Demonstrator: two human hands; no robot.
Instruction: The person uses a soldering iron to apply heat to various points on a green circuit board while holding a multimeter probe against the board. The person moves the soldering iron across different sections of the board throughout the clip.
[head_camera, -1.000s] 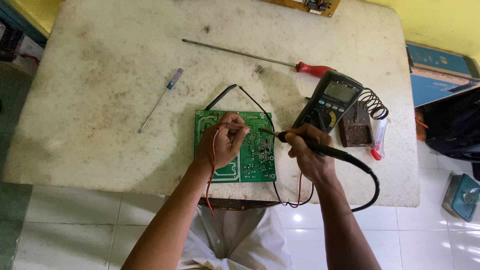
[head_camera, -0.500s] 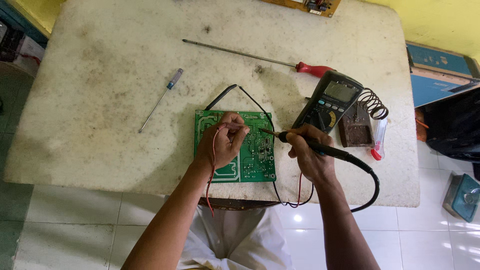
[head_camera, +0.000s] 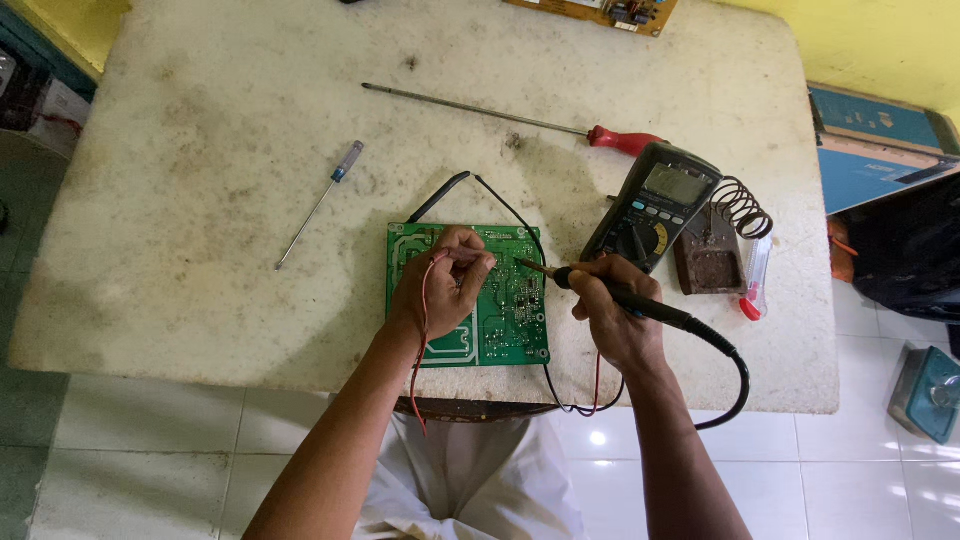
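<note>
Near the table's (head_camera: 200, 300) front edge lies a green board (head_camera: 505, 320). Left hand (head_camera: 445, 290) rests on it, fingers pinched on a red wire (head_camera: 422, 330). Right hand (head_camera: 615, 320) grips a black soldering iron (head_camera: 650, 308), tip over the board. Meter (head_camera: 655, 205) sits just behind the right hand; two screwdrivers lie farther back.

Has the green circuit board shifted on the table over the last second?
No. The green circuit board lies in the same spot, its far edge just as close to the multimeter and the red-handled screwdriver, with the left hand resting on it.
</note>
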